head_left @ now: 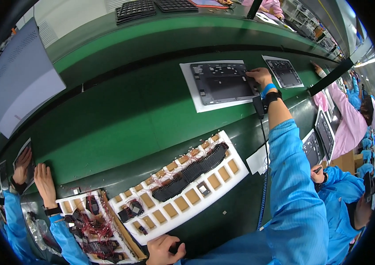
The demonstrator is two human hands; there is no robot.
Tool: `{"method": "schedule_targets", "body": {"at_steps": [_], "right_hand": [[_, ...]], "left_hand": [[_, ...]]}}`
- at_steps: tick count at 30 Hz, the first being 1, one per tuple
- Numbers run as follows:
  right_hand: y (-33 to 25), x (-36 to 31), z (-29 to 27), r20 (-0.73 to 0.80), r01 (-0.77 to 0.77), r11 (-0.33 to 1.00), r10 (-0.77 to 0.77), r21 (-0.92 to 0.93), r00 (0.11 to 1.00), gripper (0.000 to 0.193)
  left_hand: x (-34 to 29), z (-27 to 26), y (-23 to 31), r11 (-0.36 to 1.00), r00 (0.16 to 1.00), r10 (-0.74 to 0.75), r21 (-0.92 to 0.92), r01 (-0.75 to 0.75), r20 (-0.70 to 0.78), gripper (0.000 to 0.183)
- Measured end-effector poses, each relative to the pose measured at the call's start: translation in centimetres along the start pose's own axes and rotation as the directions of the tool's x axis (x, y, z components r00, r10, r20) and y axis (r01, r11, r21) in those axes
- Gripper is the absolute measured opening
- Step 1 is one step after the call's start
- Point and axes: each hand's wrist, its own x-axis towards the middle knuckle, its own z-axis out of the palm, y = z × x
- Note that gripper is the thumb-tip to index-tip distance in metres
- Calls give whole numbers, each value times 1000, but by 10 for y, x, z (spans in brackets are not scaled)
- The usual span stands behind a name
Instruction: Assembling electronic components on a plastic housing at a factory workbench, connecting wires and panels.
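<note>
My right hand [261, 77] reaches far across the green bench, its fingers closed on the right edge of a dark grey tablet housing [225, 84]. The housing lies flat on a white sheet [189, 81], its inner side up, with small pale pieces along its rim. A strap with a black box and a coiled blue cord [264, 185] hangs from my right wrist. Close to me at the lower edge, my left hand [165, 250] is curled round a small black part [175, 247], mostly hidden by the fingers. It sits beside the white foam tray [152, 236].
The foam tray holds a row of black wired parts [192, 170]. Another foam tray [132, 256] with red-wired parts is at left. A co-worker's hands [44, 179] are near a panel at far left. A second housing [284, 73] lies beyond my right hand. People sit at right.
</note>
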Motion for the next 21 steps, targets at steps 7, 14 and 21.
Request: {"method": "schedule_targets", "body": {"at_steps": [7,14,21], "right_hand": [[-90,-65,55,196,21,999,-29,40,980,39],[-184,-164,93,459,188,977,-211,97,863,42],[-209,-189,98,671,129,983,-185,134,718,33]], "left_hand": [[-14,9,-17,995,995,-92,30,91,38,10],[3,-18,20,943,922,-230,-163,290,311,11],[79,-89,85,969,920,80,187,-162,383,26]]}}
